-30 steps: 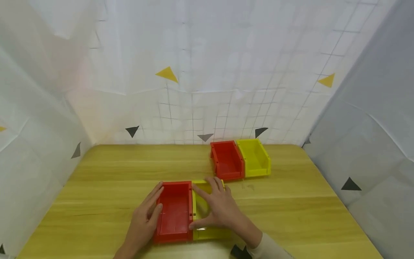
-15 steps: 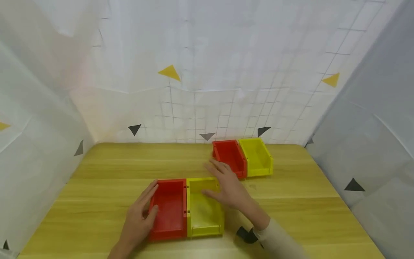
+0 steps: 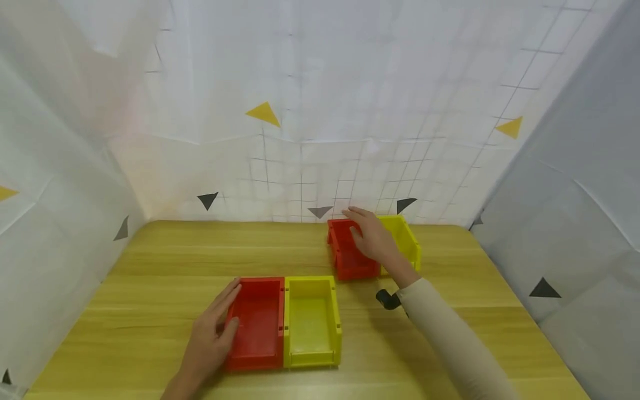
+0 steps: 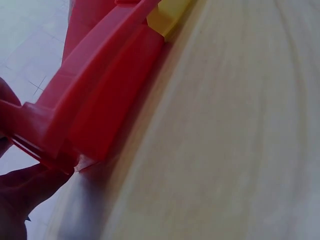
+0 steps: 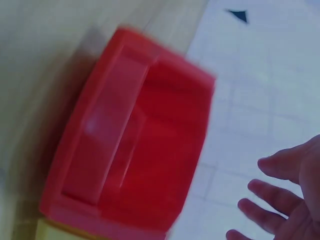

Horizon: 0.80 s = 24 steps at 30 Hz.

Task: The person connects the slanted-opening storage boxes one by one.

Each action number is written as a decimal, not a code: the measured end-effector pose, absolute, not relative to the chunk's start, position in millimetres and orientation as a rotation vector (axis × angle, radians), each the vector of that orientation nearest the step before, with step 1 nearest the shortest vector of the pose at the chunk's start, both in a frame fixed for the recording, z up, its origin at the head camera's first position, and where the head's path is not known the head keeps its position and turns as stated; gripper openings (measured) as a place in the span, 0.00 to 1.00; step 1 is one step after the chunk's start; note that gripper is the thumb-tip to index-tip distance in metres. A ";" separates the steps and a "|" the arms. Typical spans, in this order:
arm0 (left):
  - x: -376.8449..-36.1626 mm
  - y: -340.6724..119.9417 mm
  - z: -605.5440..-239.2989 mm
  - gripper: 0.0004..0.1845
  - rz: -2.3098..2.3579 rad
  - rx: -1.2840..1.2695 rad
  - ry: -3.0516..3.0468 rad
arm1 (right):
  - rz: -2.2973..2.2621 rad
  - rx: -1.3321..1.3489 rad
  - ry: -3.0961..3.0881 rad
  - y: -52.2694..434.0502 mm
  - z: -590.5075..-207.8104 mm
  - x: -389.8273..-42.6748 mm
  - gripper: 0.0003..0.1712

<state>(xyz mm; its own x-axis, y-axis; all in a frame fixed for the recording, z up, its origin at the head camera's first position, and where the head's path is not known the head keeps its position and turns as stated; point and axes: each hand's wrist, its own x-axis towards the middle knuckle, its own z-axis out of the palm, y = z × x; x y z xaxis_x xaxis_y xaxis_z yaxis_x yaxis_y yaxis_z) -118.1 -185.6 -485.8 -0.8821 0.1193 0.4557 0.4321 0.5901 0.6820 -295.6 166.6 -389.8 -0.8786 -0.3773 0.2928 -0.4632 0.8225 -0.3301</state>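
Abutting the far yellow bin [image 3: 407,240], the far red bin [image 3: 345,254] is overhung by the loose-fingered right hand [image 3: 374,238]; the near red bin [image 3: 257,328] is touched by the straight-fingered left hand [image 3: 206,336]; tabletop [image 3: 140,297] spreads leftward to white sheeting [image 3: 65,233].

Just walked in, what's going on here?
A person's left-hand grip touches the left side of the near red bin, which stands beside the near yellow bin on the table. The right-hand grip is empty, raised at the far red bin without visibly touching it; the far yellow bin sits beside that one.
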 end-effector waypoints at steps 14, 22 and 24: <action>-118.2 -183.8 -487.0 0.35 -1.208 -0.415 -2.461 | 0.444 0.630 -2.988 179.7 -412.5 -356.1 0.22; -118.3 -183.6 -486.1 0.34 -1.198 -0.384 -2.491 | 0.479 0.548 -3.096 188.5 -421.1 -365.0 0.15; -118.4 -183.3 -486.1 0.34 -1.200 -0.385 -2.495 | 0.450 0.533 -3.111 190.5 -423.3 -365.7 0.15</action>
